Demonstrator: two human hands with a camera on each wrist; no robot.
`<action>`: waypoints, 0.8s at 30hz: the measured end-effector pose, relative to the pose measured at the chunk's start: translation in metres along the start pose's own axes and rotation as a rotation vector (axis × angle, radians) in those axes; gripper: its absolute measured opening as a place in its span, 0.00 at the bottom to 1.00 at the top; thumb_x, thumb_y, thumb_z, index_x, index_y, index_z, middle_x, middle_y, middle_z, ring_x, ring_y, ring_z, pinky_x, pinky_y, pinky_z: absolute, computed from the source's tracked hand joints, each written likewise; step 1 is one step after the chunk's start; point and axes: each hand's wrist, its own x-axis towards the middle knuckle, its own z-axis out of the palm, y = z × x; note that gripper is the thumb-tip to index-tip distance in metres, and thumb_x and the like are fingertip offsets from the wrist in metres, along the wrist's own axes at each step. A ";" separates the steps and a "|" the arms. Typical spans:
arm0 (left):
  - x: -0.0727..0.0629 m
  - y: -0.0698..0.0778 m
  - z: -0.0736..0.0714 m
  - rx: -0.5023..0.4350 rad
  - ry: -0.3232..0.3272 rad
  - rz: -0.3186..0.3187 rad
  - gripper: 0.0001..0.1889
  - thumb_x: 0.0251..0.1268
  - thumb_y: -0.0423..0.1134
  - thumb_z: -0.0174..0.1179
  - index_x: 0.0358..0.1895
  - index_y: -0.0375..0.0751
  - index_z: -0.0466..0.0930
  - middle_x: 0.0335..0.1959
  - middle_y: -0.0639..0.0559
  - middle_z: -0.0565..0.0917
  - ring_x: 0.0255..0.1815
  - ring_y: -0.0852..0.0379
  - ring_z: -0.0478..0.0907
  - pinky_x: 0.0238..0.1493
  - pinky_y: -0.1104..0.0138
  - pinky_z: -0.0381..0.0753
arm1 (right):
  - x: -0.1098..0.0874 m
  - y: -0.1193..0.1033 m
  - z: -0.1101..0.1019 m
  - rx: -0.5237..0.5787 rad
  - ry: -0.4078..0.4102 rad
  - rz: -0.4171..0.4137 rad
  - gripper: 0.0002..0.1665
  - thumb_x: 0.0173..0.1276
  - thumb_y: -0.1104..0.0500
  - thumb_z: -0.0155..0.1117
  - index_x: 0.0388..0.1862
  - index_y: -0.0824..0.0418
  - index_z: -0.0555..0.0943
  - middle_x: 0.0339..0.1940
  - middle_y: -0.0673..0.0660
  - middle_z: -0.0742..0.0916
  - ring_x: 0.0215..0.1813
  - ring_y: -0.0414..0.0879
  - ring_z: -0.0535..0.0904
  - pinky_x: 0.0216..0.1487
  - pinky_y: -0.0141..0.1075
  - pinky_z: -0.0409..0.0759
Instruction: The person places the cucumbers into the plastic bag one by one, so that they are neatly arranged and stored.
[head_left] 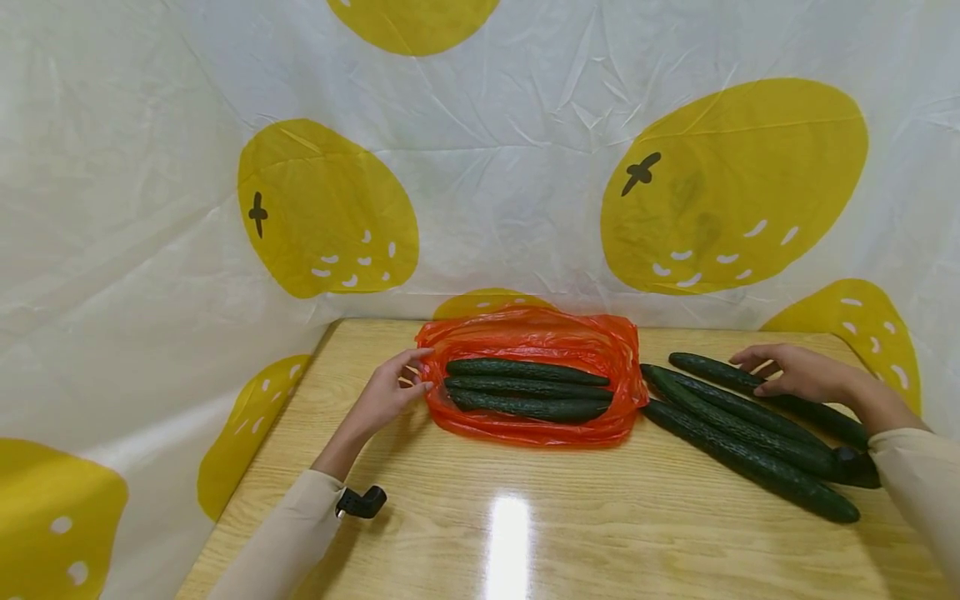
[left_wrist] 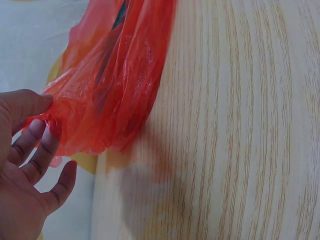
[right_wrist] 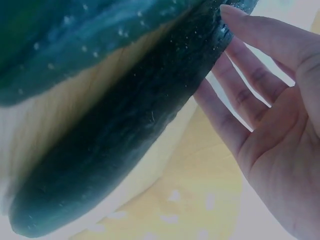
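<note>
A red plastic bag (head_left: 532, 329) lies spread on the wooden table with its mouth facing up. Three dark green cucumbers (head_left: 528, 389) lie side by side inside it. My left hand (head_left: 386, 392) pinches the bag's left edge; in the left wrist view the thumb and fingertips hold the thin red film (left_wrist: 90, 115). To the right of the bag, my right hand (head_left: 806, 375) grips the rearmost loose cucumber (head_left: 701, 365), thumb on one side and fingers on the other. That cucumber (right_wrist: 110, 135) slants across the right wrist view, its middle partly covered by the hand in the head view.
Several more loose cucumbers (head_left: 750, 433) lie slanted at the right, close together, their left tips near the bag. A white curtain (head_left: 510, 208) with yellow fruit prints hangs behind and at the left of the table (head_left: 420, 517). The table's back edge runs just behind the bag.
</note>
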 end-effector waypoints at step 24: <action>-0.001 -0.002 -0.001 -0.020 0.002 -0.007 0.28 0.67 0.30 0.67 0.69 0.39 0.73 0.47 0.43 0.81 0.40 0.51 0.78 0.48 0.56 0.80 | 0.008 -0.003 -0.009 0.054 -0.205 0.116 0.38 0.65 0.64 0.71 0.70 0.77 0.68 0.58 0.79 0.76 0.56 0.74 0.77 0.47 0.49 0.84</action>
